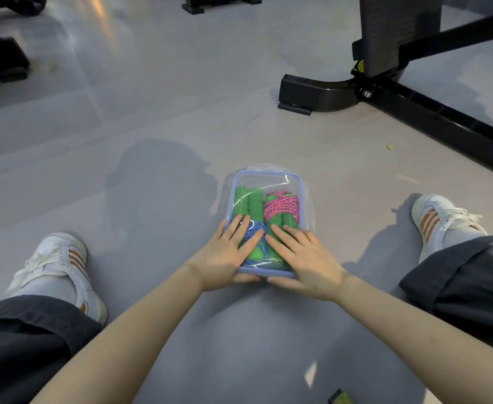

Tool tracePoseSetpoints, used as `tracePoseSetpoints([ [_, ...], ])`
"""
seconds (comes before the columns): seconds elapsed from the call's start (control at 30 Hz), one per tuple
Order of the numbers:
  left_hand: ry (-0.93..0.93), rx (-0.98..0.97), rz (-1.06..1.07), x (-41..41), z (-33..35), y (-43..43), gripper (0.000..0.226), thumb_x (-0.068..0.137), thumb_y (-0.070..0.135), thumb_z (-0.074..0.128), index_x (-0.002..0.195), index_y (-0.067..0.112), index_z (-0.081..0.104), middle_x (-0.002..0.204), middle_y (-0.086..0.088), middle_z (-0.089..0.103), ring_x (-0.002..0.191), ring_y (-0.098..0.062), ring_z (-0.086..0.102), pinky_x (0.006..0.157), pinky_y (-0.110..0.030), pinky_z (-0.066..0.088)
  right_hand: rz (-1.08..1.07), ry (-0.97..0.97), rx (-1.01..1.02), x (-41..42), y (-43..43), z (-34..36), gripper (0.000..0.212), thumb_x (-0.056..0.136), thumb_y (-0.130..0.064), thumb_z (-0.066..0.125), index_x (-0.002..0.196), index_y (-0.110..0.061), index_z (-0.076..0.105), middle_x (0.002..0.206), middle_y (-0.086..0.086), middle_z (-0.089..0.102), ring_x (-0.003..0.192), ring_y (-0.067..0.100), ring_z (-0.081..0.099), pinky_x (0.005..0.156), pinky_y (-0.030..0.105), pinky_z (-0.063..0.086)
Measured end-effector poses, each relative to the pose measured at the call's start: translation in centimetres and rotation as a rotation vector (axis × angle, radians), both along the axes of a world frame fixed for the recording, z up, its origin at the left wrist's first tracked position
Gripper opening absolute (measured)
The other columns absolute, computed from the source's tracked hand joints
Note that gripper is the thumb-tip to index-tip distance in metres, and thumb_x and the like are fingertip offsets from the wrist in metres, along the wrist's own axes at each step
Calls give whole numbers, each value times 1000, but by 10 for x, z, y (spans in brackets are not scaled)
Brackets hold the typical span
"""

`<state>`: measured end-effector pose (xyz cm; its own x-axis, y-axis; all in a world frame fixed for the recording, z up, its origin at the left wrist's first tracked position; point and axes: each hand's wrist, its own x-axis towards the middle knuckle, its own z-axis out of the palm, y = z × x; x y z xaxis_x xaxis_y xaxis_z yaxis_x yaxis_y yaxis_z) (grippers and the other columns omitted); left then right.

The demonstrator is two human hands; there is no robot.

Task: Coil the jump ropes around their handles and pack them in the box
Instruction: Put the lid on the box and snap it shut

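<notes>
A clear plastic box (268, 177) with a pale blue-rimmed lid lies on the grey floor between my legs. Through the lid I see two jump ropes with green handles: one wrapped in pink rope (281, 207) on the right, one wrapped in blue rope (255, 228) on the left. My left hand (227, 255) lies flat on the lid's near left part, thumb under the near edge. My right hand (303, 258) lies flat on the near right part, thumb also at the near edge. Both hands press on the box.
My legs in dark trousers and white sneakers (61, 258) (440, 217) spread to either side. A black gym machine base (355, 91) stands at the far right. More dark equipment (0, 59) sits far left. A small dark-and-yellow object (341, 399) lies at the bottom edge.
</notes>
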<state>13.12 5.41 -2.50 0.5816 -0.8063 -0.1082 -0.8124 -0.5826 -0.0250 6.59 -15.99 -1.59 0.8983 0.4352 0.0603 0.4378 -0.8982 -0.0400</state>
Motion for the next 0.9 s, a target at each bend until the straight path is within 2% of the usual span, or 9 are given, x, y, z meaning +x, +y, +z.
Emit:
tracePoseSetpoints([
  [0.07,5,53,-1,3,8,3,97,77,80,4,149,15,-2,155,-26,6,145,-40,7,115,-48,1,-20,100,131,8,-1,13,75,90,-68,19,127,-16,58,135,8,53,115,29,51,98,37,36],
  [0.13,14,93,8,6,14,7,96,72,81,3,145,21,-12,157,-20,-3,147,-33,-2,114,-44,-7,-26,121,165,19,0,20,78,90,-66,9,128,-17,57,138,11,49,122,33,46,105,41,32],
  [0.27,-24,129,12,15,18,19,91,78,77,29,145,17,38,143,-15,46,134,-26,40,101,-56,36,-157,221,89,38,3,26,94,73,-71,-2,148,-20,24,157,7,15,145,26,8,116,36,-2],
  [0.43,-162,184,-26,38,38,36,90,70,81,33,147,36,24,147,-13,41,133,-33,42,105,-55,24,-202,116,94,33,20,25,87,78,-66,6,141,-15,39,145,7,40,130,30,34,113,42,3],
  [0.53,-81,360,48,47,54,44,91,80,65,55,144,50,-9,159,-5,-10,147,-30,-6,115,-50,-4,-177,53,141,28,35,19,76,85,-62,21,131,-10,52,129,9,56,114,33,48,109,43,11],
  [0.6,28,472,161,44,70,39,87,87,41,58,145,52,-6,158,-8,-19,145,-27,-17,113,-52,-10,-143,30,129,25,41,18,71,86,-61,23,124,-11,57,120,7,62,105,32,52,106,43,18],
  [0.73,200,298,452,14,70,-6,58,95,29,42,150,25,23,158,-12,6,146,-26,2,113,-57,4,-110,150,203,36,31,26,70,84,-56,10,119,-17,57,120,0,60,110,27,44,105,42,28],
  [0.8,310,111,640,-9,54,-40,57,100,37,29,152,19,13,159,-15,3,146,-31,0,114,-58,6,-135,207,238,46,17,24,71,84,-52,6,134,-23,46,140,-2,45,130,26,29,112,39,21],
  [0.9,365,-54,841,-28,26,-69,66,97,57,6,153,24,-5,158,-15,-16,144,-33,-17,112,-62,-6,-236,262,111,49,-2,20,82,78,-56,-6,149,-24,20,158,1,13,145,25,4,118,40,1],
])
